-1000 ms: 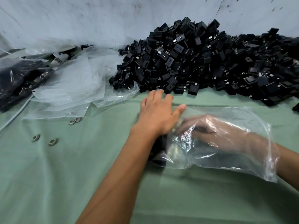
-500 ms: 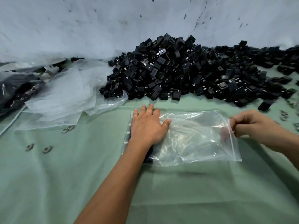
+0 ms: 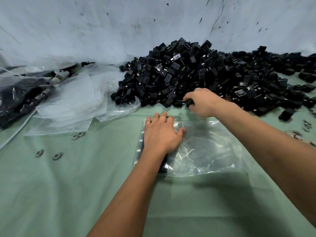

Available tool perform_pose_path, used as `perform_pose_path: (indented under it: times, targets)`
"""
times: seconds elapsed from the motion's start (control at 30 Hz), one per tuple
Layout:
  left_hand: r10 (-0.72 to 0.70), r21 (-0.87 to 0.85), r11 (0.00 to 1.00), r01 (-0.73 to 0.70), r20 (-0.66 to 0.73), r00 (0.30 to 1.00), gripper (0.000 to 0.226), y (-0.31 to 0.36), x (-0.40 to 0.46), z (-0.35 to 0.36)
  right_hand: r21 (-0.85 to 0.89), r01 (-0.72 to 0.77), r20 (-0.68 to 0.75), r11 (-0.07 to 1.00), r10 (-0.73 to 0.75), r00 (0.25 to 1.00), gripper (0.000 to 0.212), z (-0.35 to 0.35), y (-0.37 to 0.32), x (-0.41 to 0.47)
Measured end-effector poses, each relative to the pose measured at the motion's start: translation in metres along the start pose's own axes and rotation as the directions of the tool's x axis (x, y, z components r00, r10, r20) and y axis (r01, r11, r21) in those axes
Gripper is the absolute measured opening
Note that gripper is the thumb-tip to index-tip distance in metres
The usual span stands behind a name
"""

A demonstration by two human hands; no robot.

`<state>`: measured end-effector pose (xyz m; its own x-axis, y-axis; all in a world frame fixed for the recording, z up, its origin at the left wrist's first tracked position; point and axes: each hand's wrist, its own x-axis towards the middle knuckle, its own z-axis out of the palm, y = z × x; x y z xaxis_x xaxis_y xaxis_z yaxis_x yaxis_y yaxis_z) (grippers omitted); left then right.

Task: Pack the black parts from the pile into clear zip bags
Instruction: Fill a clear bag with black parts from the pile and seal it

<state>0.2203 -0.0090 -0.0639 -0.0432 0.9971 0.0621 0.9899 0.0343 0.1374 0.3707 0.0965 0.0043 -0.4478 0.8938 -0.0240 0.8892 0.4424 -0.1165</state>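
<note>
A big pile of small black parts [image 3: 196, 74] lies against the wall at the back, spreading to the right. A clear zip bag [image 3: 205, 147] lies flat on the green table in front of it. My left hand [image 3: 160, 135] presses flat on the bag's left end, over several black parts inside it, mostly hidden under my palm and wrist. My right hand [image 3: 200, 102] is at the near edge of the pile, fingers curled round a black part [image 3: 189, 101].
Loose clear plastic sheets and bags [image 3: 77, 103] lie at the left, with dark filled bags [image 3: 18, 98] beyond them. Small metal rings [image 3: 56, 156] are scattered on the green table cloth [image 3: 68, 194] at left and right. A pale wall [image 3: 119, 31] closes the back.
My right hand came out of the bag, pinched its right edge, then moved up to the pile and took hold of a black part. The left hand stayed pressed on the bag.
</note>
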Motion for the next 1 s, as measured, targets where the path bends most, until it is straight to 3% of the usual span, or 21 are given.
perform_pose_path:
  times: [0.1, 0.23, 0.33, 0.5, 0.6, 0.67, 0.77, 0.83, 0.93, 1.0]
  targets:
    - [-0.003, -0.002, 1.000, 0.003, -0.003, 1.000, 0.073, 0.001, 0.000, 0.001, -0.108, -0.108, -0.008, 0.988, 0.107, 0.994, 0.046, 0.026, 0.000, 0.013]
    - [-0.003, 0.008, 1.000, 0.003, -0.002, 1.000, 0.074, 0.001, 0.000, 0.001, -0.026, -0.195, -0.213, 0.980, 0.185, 0.959, 0.015, 0.048, -0.013, 0.011]
    - [-0.004, -0.001, 1.000, 0.004, 0.003, 1.000, 0.074, 0.001, 0.000, 0.000, 0.052, -0.161, -0.275, 0.986, 0.169, 0.946, 0.015, 0.053, -0.015, 0.005]
    - [-0.002, -0.061, 0.998, 0.005, 0.039, 0.999, 0.071, -0.001, 0.001, -0.006, 0.390, -0.034, -0.406, 0.920, 0.206, 0.890, 0.016, 0.037, 0.009, -0.025]
    - [-0.046, -0.230, 0.971, 0.069, 0.104, 0.994, 0.067, -0.001, 0.005, -0.019, 0.534, 0.014, -0.498, 0.845, 0.301, 0.813, 0.034, 0.022, 0.036, -0.067]
    - [-0.089, -0.298, 0.947, 0.117, 0.106, 0.990, 0.064, 0.003, 0.011, -0.030, 0.635, -0.021, -0.466, 0.772, 0.404, 0.787, 0.038, 0.017, 0.059, -0.102]
    - [-0.067, -0.245, 0.966, 0.080, 0.062, 0.996, 0.057, 0.014, 0.016, -0.042, 0.735, -0.156, -0.272, 0.660, 0.498, 0.823, 0.039, 0.022, 0.088, -0.151]
    - [-0.046, -0.239, 0.970, 0.048, 0.017, 0.999, 0.051, 0.024, 0.015, -0.045, 0.765, -0.180, -0.174, 0.619, 0.467, 0.867, 0.041, 0.028, 0.100, -0.177]
    - [-0.039, -0.319, 0.948, -0.017, -0.168, 0.985, 0.038, 0.060, 0.006, -0.045, 0.784, -0.160, -0.101, 0.600, 0.377, 0.921, 0.050, 0.034, 0.110, -0.200]
    - [-0.010, -0.389, 0.919, -0.066, -0.190, 0.982, 0.037, 0.099, -0.004, -0.044, 0.798, -0.150, -0.068, 0.584, 0.335, 0.940, 0.052, 0.039, 0.111, -0.202]
